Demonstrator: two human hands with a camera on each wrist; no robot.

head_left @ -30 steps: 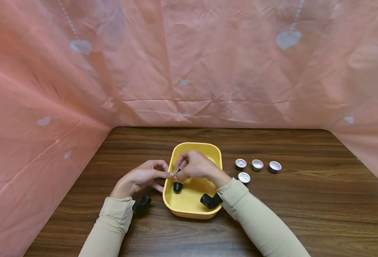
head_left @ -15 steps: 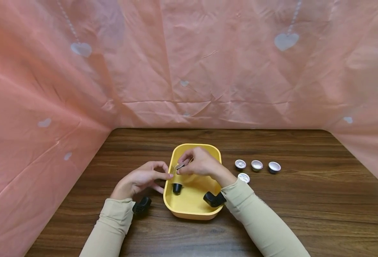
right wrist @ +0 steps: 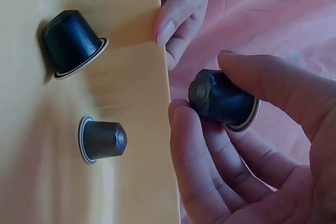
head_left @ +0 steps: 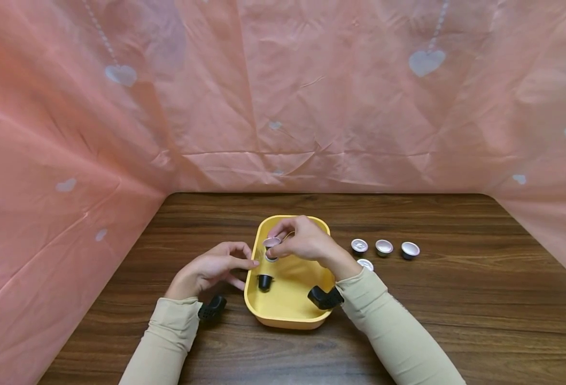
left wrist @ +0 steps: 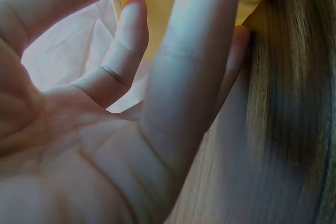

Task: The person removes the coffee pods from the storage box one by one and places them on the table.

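Head view: the right hand (head_left: pixel 307 241) pinches a foil-topped capsule (head_left: pixel 271 242) in its fingers over the yellow tray (head_left: pixel 285 301), whose rim the left hand (head_left: pixel 208 269) grips.

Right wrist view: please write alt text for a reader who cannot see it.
A right hand pinches a dark capsule. A second capsule and a third capsule lie in a yellow tray, whose edge a left hand holds.

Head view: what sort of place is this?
Probably a makeshift recording booth: pink heart-patterned fabric hangs around a wood-grained table, which bears a yellow bin and small capsules.
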